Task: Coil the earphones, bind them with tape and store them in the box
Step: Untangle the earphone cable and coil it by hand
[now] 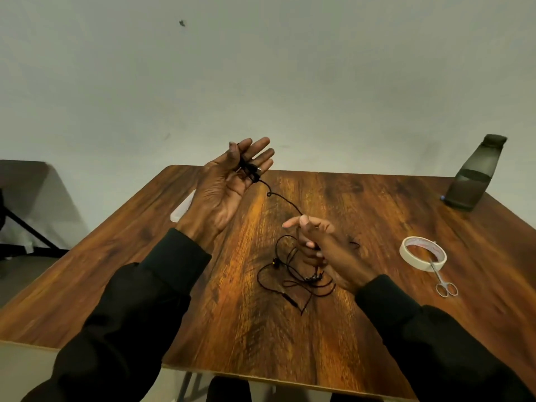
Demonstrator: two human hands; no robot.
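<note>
Your left hand (226,184), fingers straight, carries wraps of the earphones (249,169); your right hand (322,248) pinches their slack near the tape (405,250). Wind taut, evenly.

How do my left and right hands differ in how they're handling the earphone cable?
The left hand is raised, fingers straight, palm toward the camera; the right hand sits lower, near the table, fingers curled. The left hand carries wound turns of the earphone cable across its fingers; the right hand pinches one strand above the loose tangle. Both touch the same cable.
</note>
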